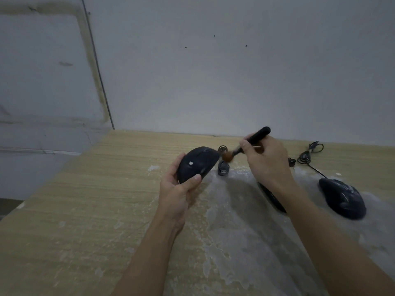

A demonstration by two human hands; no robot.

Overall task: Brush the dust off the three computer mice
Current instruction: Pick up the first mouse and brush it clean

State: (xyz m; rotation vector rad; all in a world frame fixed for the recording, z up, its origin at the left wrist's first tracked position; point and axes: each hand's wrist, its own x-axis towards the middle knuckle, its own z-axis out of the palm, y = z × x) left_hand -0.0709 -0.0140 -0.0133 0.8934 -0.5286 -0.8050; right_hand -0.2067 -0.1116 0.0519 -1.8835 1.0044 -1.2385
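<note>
At the centre of the frame a person's left hand (pixel 177 189) lifts a dark mouse (pixel 197 164) clear of the wooden table (pixel 96 189), thumb curled over its near flank and fingers wrapped behind its far side, so the shell is gripped across its width with its top facing the camera. The right hand (pixel 266 161) pinches a black-handled brush (pixel 252 142) between thumb and fingers, pen-fashion, its brown bristles meeting the mouse's front edge. The mouse looks light and rigid, a smooth, matt plastic shell likely to slip if held loosely; the narrower sides seem the sound place to grip, leaving top and buttons free for the bristles, which appear soft enough to bend into seams. It is dark navy or black, rounded, with a small pale mark on its back. A second mouse (pixel 271 197) lies on the table at centre right, mostly hidden beneath the right forearm. A third mouse (pixel 343 198), wired, sits at right, its cable (pixel 308 155) coiled toward the wall. A USB plug (pixel 223 169) lies just beyond the held mouse. White dust (pixel 226 210) spreads across the table's lower right.
</note>
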